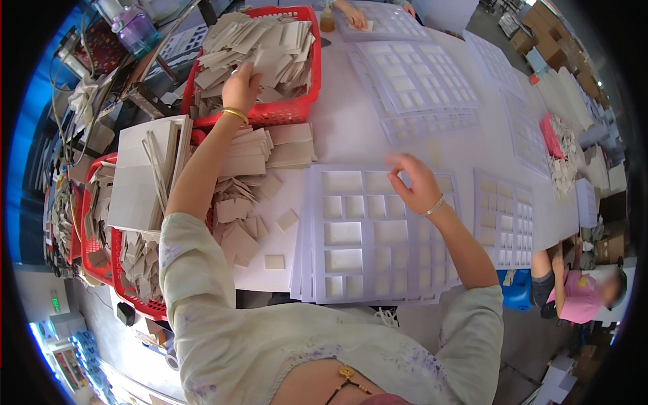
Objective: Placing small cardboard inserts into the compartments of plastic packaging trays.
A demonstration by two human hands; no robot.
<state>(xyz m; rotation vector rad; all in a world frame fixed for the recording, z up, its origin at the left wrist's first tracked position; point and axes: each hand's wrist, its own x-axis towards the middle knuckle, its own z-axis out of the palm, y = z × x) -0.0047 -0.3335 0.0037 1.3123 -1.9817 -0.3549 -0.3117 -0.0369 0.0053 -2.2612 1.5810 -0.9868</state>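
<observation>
My left hand reaches into a red plastic basket at the far left, heaped with grey-beige cardboard pieces. Its fingers are closed on a flat cardboard piece, slightly smeared. Over a stack of whitish translucent compartment trays hovers my right hand. The thumb and forefinger curve with a gap between them; the fingertips are blurred and nothing shows in them. Rectangular compartments of several sizes divide the top tray, and white panels show in many of them.
Loose cardboard pieces and a stack of larger boards lie left, beside another red basket. More trays lie farther back and right. Another person's hand works at the far edge; a person in pink is at right.
</observation>
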